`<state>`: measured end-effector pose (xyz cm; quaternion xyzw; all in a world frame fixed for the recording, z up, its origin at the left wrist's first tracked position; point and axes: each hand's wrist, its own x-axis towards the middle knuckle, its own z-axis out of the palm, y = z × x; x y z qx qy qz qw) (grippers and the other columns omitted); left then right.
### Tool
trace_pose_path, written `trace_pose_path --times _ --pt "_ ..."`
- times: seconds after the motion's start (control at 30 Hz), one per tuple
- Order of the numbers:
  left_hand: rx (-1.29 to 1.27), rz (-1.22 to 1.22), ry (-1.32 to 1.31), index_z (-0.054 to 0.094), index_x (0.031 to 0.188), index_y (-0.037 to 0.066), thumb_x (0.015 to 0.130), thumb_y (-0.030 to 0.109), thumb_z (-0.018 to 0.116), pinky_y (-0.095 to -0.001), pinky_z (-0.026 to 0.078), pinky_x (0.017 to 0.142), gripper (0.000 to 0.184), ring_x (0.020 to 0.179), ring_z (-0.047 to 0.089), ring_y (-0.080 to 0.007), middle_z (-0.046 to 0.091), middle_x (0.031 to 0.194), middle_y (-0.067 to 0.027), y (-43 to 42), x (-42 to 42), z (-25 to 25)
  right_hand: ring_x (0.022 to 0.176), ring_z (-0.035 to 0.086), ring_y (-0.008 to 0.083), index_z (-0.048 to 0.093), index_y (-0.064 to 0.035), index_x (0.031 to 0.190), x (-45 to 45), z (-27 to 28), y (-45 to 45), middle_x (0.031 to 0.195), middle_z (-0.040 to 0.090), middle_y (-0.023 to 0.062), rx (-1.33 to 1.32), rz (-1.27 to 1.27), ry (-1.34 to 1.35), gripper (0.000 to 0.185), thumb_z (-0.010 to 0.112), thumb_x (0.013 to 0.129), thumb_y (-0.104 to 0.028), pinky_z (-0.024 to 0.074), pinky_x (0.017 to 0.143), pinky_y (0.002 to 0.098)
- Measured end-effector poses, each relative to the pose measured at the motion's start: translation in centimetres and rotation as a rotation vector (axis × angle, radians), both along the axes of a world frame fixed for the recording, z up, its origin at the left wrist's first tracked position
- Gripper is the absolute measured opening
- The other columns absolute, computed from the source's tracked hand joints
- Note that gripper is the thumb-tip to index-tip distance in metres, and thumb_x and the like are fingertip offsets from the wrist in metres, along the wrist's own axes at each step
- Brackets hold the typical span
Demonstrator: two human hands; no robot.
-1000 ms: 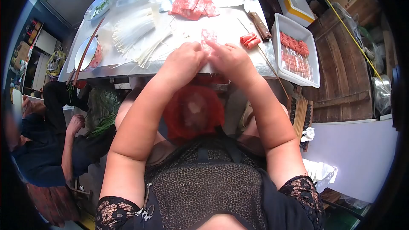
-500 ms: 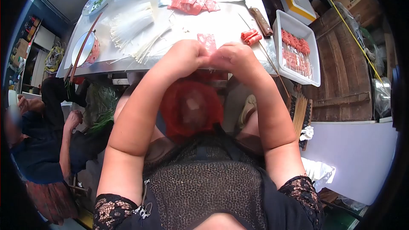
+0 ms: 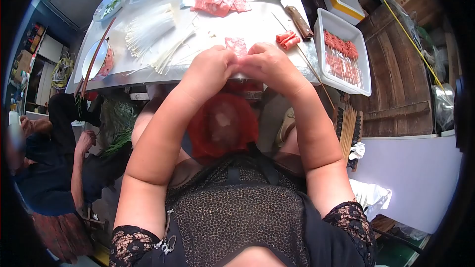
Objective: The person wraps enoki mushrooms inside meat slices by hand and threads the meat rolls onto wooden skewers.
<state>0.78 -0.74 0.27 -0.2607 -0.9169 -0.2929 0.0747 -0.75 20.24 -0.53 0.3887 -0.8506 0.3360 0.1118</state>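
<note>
At the table's near edge my left hand (image 3: 215, 66) and my right hand (image 3: 264, 63) meet with closed fingers on the near end of a thin meat slice (image 3: 236, 46). The slice's far end lies flat on the white table (image 3: 208, 34). Beyond it is a pile of meat slices (image 3: 220, 1). Thin white enoki mushrooms (image 3: 148, 32) spread to the left. Right of my right hand, rolled meat (image 3: 287, 40) sits on a skewer (image 3: 310, 65). My fingertips partly hide the slice.
A white tray (image 3: 367, 71) of skewered meat stands at the right, beside a brown-handled knife (image 3: 299, 22). Chopsticks (image 3: 96, 57) rest across a bowl (image 3: 94, 64) at the left. A seated person (image 3: 44, 183) is at the far left. Bundled skewers (image 3: 348, 127) lie below the tray.
My hands have drawn closer around the near end of the slice, and its far part now shows more than one second ago. The view has shifted slightly.
</note>
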Motion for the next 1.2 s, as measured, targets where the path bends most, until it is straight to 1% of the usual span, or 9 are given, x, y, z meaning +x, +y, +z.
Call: trace_pose_path --times 0.2,0.4,0.5,0.57,0.7,0.9,0.97,1.07,1.2 --pt "-0.061 -0.043 0.073 0.071 0.095 0.005 0.085 0.018 0.071 -0.0426 0.051 0.078 0.016 0.086 0.062 -0.0338 0.062 0.089 -0.014 0.1 0.4 0.5 0.083 0.063 0.0282 0.074 -0.0122 0.102 -0.3 -0.4 -0.1 0.086 0.063 0.0105 0.062 -0.079 0.161 0.022 0.076 0.08 -0.017 0.0527 0.075 0.0377" --pt "-0.037 -0.047 0.038 0.07 0.097 0.004 0.087 0.018 0.069 -0.0437 0.051 0.078 0.017 0.087 0.062 -0.0345 0.063 0.091 -0.0149 0.2 -0.4 0.4 0.087 0.064 0.0281 0.068 -0.0073 0.114 -0.3 -0.4 -0.6 0.091 0.066 0.011 -0.068 -0.104 0.105 0.037 0.077 0.079 -0.015 0.0526 0.077 0.0379" --pt "-0.056 -0.059 0.009 0.07 0.097 0.004 0.088 0.018 0.069 -0.0424 0.051 0.079 0.016 0.09 0.062 -0.0344 0.064 0.093 -0.0148 -0.2 -0.5 0.1 0.082 0.066 0.0301 0.07 -0.0083 0.108 0.6 1.0 -0.6 0.087 0.067 0.0135 -0.132 -0.13 -0.286 0.03 0.074 0.079 -0.016 0.0526 0.075 0.0398" --pt "0.044 -0.094 -0.262 0.07 0.097 0.004 0.089 0.018 0.068 -0.0404 0.051 0.08 0.016 0.091 0.063 -0.0329 0.064 0.095 -0.0153 -0.3 -0.2 0.8 0.08 0.066 0.03 0.071 -0.0073 0.102 0.6 1.1 0.1 0.085 0.067 0.0139 -0.093 -0.08 -0.286 0.024 0.074 0.08 -0.015 0.0527 0.074 0.0388" --pt "-0.049 -0.074 -0.228 0.07 0.099 0.005 0.087 0.017 0.071 -0.0379 0.051 0.079 0.018 0.09 0.063 -0.0292 0.064 0.095 -0.0143 -0.3 -0.3 1.0 0.081 0.067 0.0297 0.074 -0.0056 0.086 0.8 1.5 0.2 0.085 0.068 0.0144 -0.023 -0.048 -0.198 0.013 0.073 0.081 -0.017 0.0527 0.074 0.0379" --pt "0.151 -0.043 -0.137 0.068 0.101 0.006 0.078 0.015 0.079 -0.0355 0.05 0.075 0.027 0.083 0.061 -0.0255 0.061 0.094 -0.0095 -0.6 -0.1 1.3 0.083 0.066 0.0315 0.076 -0.006 0.087 0.8 1.6 0.1 0.086 0.067 0.0147 -0.051 -0.096 -0.228 0.018 0.071 0.085 -0.023 0.052 0.078 0.0411" --pt "0.147 -0.067 -0.251 0.067 0.101 0.008 0.078 0.018 0.077 -0.0415 0.05 0.083 0.027 0.094 0.061 -0.0334 0.062 0.095 -0.0145 -0.3 -0.1 1.9 0.083 0.066 0.032 0.076 -0.006 0.09 0.6 1.4 0.1 0.086 0.067 0.0151 -0.033 -0.102 -0.202 0.019 0.071 0.085 -0.023 0.052 0.078 0.0412" --pt "0.063 -0.045 -0.128 0.068 0.1 0.007 0.08 0.015 0.077 -0.0357 0.05 0.075 0.023 0.084 0.06 -0.0259 0.061 0.093 -0.01 -0.1 -0.5 0.7 0.084 0.066 0.0325 0.075 -0.0059 0.095 0.0 0.6 0.2 0.089 0.067 0.016 -0.016 -0.143 -0.148 0.021 0.07 0.087 -0.024 0.0519 0.078 0.0413" --pt "0.029 -0.004 -0.08 0.07 0.096 0.006 0.085 0.018 0.073 -0.0379 0.05 0.077 0.017 0.087 0.061 -0.0283 0.062 0.093 -0.0115 0.2 -0.6 0.8 0.085 0.066 0.0308 0.073 -0.0059 0.101 -1.0 -0.3 0.5 0.095 0.067 0.0156 -0.175 -0.299 -0.063 0.019 0.071 0.087 -0.019 0.0523 0.077 0.0401"
